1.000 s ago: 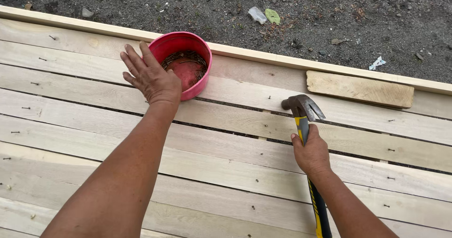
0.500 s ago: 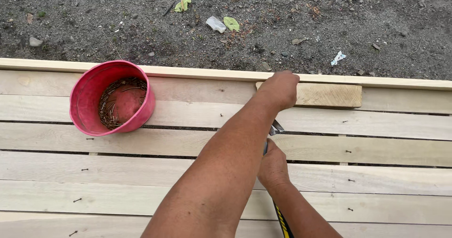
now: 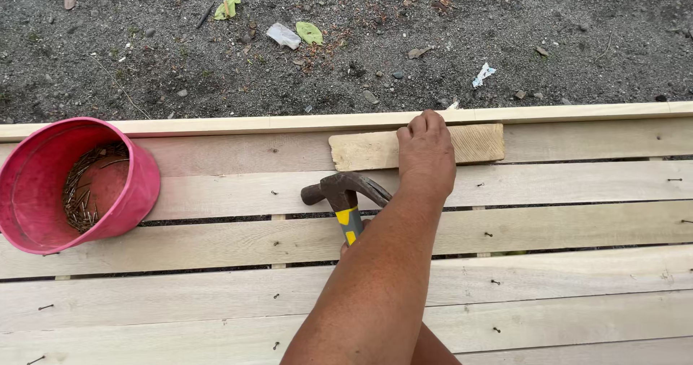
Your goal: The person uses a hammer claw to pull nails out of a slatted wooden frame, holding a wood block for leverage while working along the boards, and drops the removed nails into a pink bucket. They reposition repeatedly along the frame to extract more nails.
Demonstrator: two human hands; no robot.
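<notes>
grey gravel [image 3: 447, 40] with scraps of litter lies beyond a deck of pale planks [image 3: 577, 228] dotted with nail heads. at the left edge sits a red bucket [image 3: 43, 184], tipped toward me, with a heap of thin nails [image 3: 81, 192] inside, piled against its lower left wall.

my left hand [image 3: 426, 152] reaches across my body, arm stretched out from the lower middle, palm down, fingers curled over the far edge of a short board [image 3: 361, 150] that lies flat on the top plank, just under the rim strip [image 3: 216, 124]. it presses on that board rather than lifting it. my right hand is almost wholly hidden under the left forearm; only a bit of finger shows around the yellow-and-black handle of the hammer [image 3: 345, 192], so it is clenched on the handle. the hammer head rests on the planks just below the board's left end.

half a second ago the bucket lay nearer the middle of the view and the hammer was hidden behind my arm; now the bucket sits at the far left, the hammer head is in plain sight, and my left hand covers the board's middle.
</notes>
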